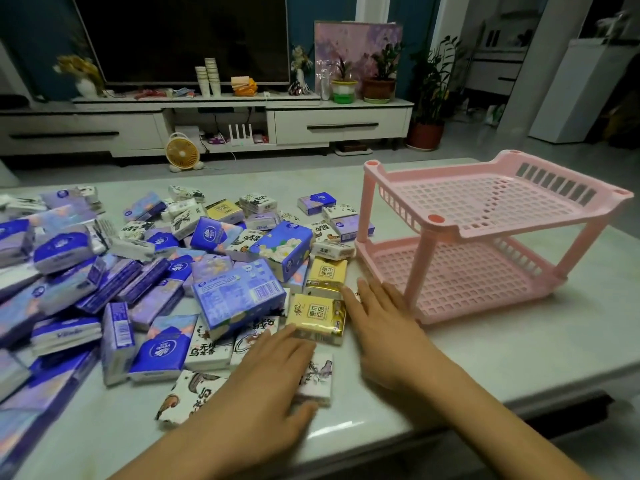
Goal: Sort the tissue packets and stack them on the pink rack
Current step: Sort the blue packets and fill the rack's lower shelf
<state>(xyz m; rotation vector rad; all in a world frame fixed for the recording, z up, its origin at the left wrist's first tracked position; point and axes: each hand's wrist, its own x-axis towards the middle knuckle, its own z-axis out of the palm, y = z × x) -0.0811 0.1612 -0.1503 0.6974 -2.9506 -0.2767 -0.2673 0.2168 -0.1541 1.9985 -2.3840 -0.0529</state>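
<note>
**Sorting just starting: gold packets first**

Both tiers of the pink rack (pixel 485 199) hold nothing, and it stands at the right of the worktop (pixel 519 348). The tissue packets (pixel 156 271) lie in a mixed heap to its left, so you are at the picking-out stage.

Your left hand (pixel 266 372) lies flat with straight fingers over a white illustrated packet (pixel 320 372). Its fingertips reach the near edge of a gold packet (pixel 317 315). Your right hand (pixel 381 323) is also flat and holds nothing, its fingertips just beside that packet's right edge.

The likely next move is to close both hands on the gold packet, gather the second gold packet (pixel 327 271) just behind it, and carry them to a tier.
</note>
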